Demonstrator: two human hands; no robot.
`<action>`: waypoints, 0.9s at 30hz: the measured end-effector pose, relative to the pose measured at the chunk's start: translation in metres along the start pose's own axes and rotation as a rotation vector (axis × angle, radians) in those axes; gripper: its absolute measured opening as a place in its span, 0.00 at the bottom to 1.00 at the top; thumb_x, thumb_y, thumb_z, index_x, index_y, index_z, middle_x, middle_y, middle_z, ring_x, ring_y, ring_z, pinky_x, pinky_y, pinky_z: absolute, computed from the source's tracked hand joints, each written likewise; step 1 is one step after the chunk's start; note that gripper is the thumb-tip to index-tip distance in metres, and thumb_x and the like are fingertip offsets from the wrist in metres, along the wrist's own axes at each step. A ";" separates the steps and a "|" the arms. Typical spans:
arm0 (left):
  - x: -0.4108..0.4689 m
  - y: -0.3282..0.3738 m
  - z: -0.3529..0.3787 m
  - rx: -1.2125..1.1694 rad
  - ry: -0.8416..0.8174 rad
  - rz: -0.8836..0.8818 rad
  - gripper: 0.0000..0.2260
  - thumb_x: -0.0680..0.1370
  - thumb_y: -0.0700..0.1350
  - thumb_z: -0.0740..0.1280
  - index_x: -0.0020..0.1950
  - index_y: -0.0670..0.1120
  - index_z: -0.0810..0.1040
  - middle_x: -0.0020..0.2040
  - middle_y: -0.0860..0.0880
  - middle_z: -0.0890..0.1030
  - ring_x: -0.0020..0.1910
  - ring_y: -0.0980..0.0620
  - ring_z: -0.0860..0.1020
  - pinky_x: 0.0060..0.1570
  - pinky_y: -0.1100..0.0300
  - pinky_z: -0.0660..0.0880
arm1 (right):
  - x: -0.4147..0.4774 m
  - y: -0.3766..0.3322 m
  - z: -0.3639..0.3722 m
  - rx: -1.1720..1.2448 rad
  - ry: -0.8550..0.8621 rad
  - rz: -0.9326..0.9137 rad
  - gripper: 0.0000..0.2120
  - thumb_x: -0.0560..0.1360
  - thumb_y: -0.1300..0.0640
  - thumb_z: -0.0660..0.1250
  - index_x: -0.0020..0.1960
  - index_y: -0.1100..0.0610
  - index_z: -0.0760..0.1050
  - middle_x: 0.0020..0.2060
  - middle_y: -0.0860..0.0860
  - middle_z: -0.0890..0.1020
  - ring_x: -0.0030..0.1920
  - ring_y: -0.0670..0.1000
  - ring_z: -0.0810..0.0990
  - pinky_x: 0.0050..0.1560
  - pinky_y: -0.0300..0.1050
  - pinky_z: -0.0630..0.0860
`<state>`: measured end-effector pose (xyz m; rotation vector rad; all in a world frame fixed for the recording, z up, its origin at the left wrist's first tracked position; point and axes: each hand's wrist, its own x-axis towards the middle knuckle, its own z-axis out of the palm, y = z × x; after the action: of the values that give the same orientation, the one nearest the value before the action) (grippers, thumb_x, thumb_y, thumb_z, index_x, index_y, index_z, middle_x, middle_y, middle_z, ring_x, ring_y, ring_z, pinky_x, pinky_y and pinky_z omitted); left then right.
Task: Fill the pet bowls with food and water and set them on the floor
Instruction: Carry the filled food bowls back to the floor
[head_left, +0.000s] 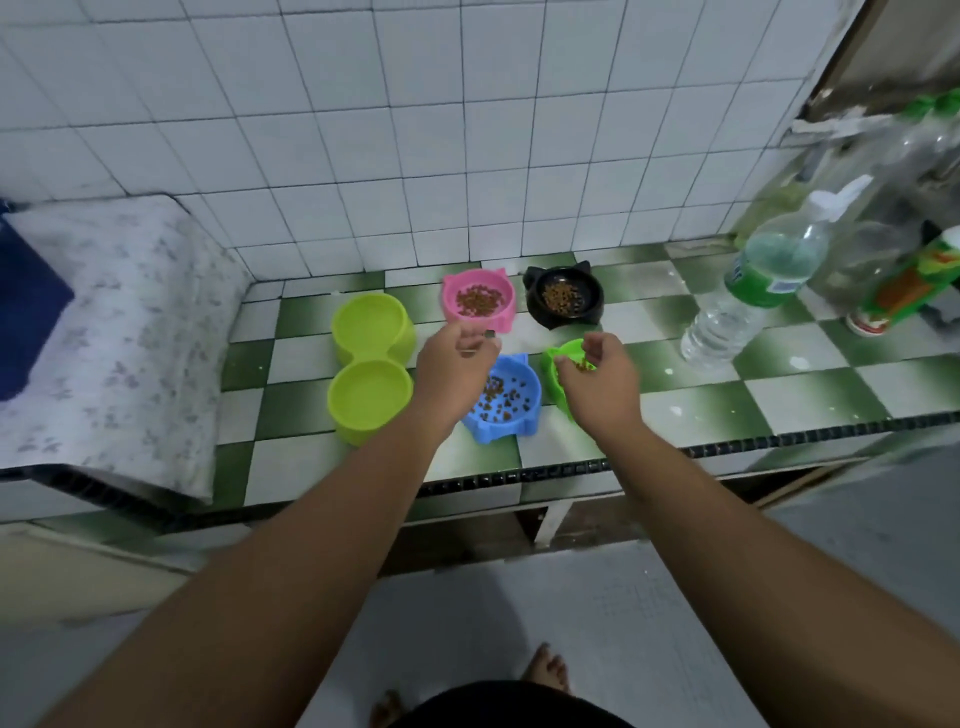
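On a green-and-white checked tile counter (779, 395) against a white tiled wall (363, 156), a person portions dry pet food by hand. The green bowl (557, 371), at the near right of the cluster, sits directly under the right hand (597, 379). That hand's curled fingers cup a pinch of kibble (584, 366) over it; how much the bowl holds is hidden. The left hand (454, 358) hovers apart, just to the left, over the far rim of the blue bowl (511, 400). Its fingers are curled with a dark piece at the tips; whether that piece is gripped or falling cannot be told. The blue bowl, the pink bowl (478, 301) and the black bowl (563, 299) already carry kibble. The lime double bowl (370, 358), long axis running near to far at the left, lies empty, nearer the left hand. The water bottle (748, 296) stands to the right, nearer the right hand. It is likely the next reach, since no bowl shows water.
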<state>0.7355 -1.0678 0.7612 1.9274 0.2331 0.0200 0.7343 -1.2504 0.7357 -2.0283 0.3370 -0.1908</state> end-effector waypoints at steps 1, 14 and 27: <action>-0.001 -0.006 -0.004 -0.007 0.015 -0.021 0.12 0.81 0.47 0.70 0.64 0.47 0.79 0.55 0.54 0.82 0.48 0.63 0.79 0.41 0.70 0.72 | -0.001 -0.001 0.003 0.002 -0.007 -0.006 0.23 0.77 0.56 0.73 0.68 0.62 0.73 0.60 0.53 0.79 0.60 0.51 0.78 0.59 0.42 0.73; -0.007 -0.057 0.011 -0.029 0.111 -0.234 0.13 0.81 0.46 0.70 0.64 0.44 0.80 0.53 0.50 0.81 0.51 0.51 0.80 0.57 0.52 0.79 | 0.009 0.028 -0.006 -0.013 -0.045 0.061 0.20 0.77 0.56 0.72 0.66 0.62 0.75 0.53 0.52 0.80 0.54 0.50 0.78 0.56 0.40 0.72; 0.006 -0.083 0.051 0.073 0.223 -0.438 0.15 0.80 0.46 0.71 0.64 0.45 0.74 0.57 0.45 0.78 0.49 0.47 0.78 0.46 0.56 0.72 | 0.069 0.087 -0.043 -0.147 -0.024 0.205 0.19 0.75 0.55 0.73 0.63 0.61 0.75 0.54 0.56 0.82 0.55 0.58 0.81 0.54 0.45 0.74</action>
<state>0.7353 -1.0855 0.6651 1.9084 0.8100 -0.0650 0.7745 -1.3459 0.6778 -2.1223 0.5545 -0.0146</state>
